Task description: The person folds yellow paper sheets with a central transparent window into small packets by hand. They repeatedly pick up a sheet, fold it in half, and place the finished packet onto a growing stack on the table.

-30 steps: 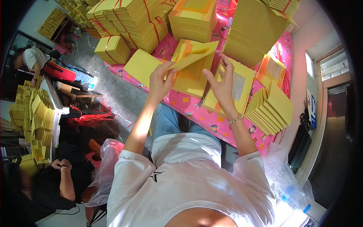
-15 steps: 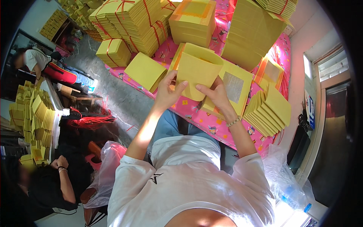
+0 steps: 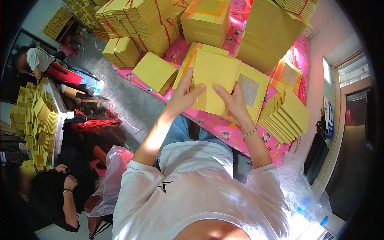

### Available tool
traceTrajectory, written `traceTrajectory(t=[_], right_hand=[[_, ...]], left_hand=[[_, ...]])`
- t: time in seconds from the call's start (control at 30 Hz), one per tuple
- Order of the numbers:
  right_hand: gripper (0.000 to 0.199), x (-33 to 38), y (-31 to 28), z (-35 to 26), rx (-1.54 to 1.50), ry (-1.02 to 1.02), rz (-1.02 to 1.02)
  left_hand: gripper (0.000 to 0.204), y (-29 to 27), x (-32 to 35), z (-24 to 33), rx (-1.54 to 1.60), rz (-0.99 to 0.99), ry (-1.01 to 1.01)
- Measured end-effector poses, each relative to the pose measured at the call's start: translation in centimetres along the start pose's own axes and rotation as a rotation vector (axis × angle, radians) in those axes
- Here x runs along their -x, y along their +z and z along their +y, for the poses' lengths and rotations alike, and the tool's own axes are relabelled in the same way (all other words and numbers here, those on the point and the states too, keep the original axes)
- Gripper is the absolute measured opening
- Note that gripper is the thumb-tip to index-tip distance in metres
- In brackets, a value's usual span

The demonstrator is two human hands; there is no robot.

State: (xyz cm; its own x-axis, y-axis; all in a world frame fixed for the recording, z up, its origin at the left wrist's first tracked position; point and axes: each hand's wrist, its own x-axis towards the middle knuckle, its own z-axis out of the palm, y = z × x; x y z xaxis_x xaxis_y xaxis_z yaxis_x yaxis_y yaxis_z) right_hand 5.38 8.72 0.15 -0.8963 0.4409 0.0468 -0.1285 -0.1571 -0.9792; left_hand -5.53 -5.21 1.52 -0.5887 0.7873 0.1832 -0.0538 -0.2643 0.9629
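Both hands hold one folded yellow paper sheet (image 3: pixel 214 80) just above the pink patterned table (image 3: pixel 208 118). My left hand (image 3: pixel 185 94) grips its left edge with the thumb on top. My right hand (image 3: pixel 234 102), with a bead bracelet on the wrist, presses its lower right part. Under the sheet lies a yellow sheet with a silver foil square (image 3: pixel 250 90). A fanned pile of folded yellow sheets (image 3: pixel 286 116) lies to the right, and a small flat yellow stack (image 3: pixel 155 73) to the left.
Tall bundles of yellow paper tied with red string (image 3: pixel 140 22) and loose tall stacks (image 3: pixel 270 34) crowd the table's far side. Two other people (image 3: pixel 38 60) (image 3: pixel 56 196) are at the left by more yellow stacks (image 3: pixel 34 120). Plastic bags (image 3: pixel 298 188) hang at both sides.
The yellow sheet, lifted and bent open a second ago, has been folded flat and brought down toward me. Both hands have closed in on it side by side.
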Motion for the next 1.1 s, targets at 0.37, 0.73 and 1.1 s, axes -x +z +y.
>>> traceTrajectory(t=[0.37, 0.73, 1.1], right_hand=[[0.045, 0.3, 1.0, -1.5, 0.002, -0.018, 0.058], [0.040, -0.1, 0.2, -0.9, -0.110, 0.178, 0.070], [0.038, -0.2, -0.1, -0.8, -0.189, 0.247, 0.070]], left_hand=[[0.041, 0.4, -0.7, 1.7, 0.118, 0.047, -0.260], [0.033, 0.3, -2.0, 0.4, 0.238, 0.075, -0.486], [0.031, 0.1, -2.9, 0.3, 0.283, 0.054, -0.621]])
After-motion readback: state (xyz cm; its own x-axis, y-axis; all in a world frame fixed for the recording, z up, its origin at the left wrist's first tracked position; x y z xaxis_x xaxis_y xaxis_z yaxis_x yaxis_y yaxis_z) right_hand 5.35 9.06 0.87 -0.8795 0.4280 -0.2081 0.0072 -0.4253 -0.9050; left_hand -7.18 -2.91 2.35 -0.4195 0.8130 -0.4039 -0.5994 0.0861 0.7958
